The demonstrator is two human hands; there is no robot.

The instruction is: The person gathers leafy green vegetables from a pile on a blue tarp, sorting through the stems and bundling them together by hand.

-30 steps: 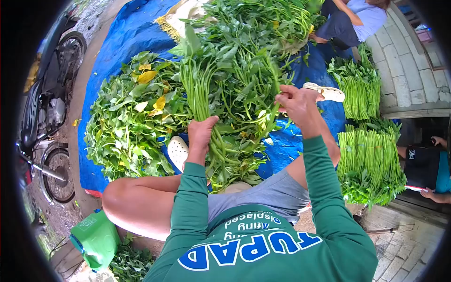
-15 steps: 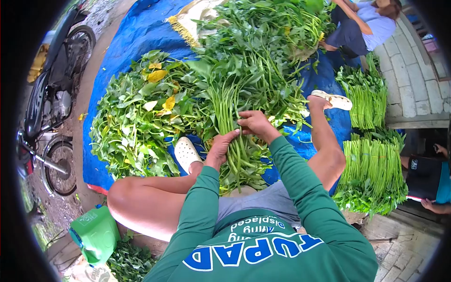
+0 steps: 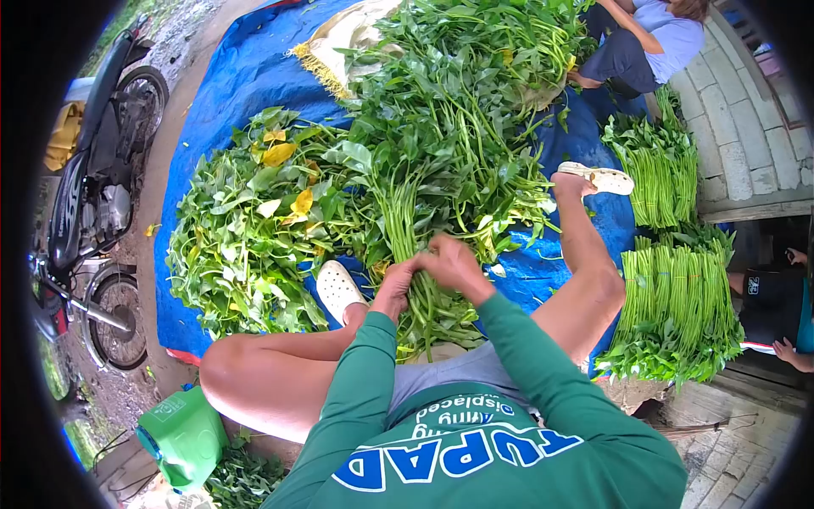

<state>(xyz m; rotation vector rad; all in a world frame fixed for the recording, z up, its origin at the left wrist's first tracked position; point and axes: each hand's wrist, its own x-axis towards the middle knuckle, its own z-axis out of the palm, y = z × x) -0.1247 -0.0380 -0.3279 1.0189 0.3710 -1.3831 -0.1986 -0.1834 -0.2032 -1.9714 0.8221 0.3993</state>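
Observation:
A bunch of water spinach (image 3: 402, 219) lies between my legs, its leaves pointing away and its cut stems toward me. My left hand (image 3: 395, 287) is closed round the stems from the left. Slightly blurred, my right hand (image 3: 451, 266) curls over the same stems from the right, its thumb side meeting my left hand. Beyond both hands spreads a large heap of loose water spinach (image 3: 458, 110). To the left is another leafy pile (image 3: 246, 229) with several yellow leaves.
A blue tarp (image 3: 229, 110) lies under the greens. Tied bundles (image 3: 678, 288) are stacked on the right. A person (image 3: 644, 42) crouches at the top right; another person's hand (image 3: 788, 349) shows at the right edge. Motorcycle (image 3: 93, 195) and green container (image 3: 182, 433) are at left.
My right hand has moved down and left along the stems, up against my left hand. My left hand keeps its hold on the bunch. The view has shifted slightly.

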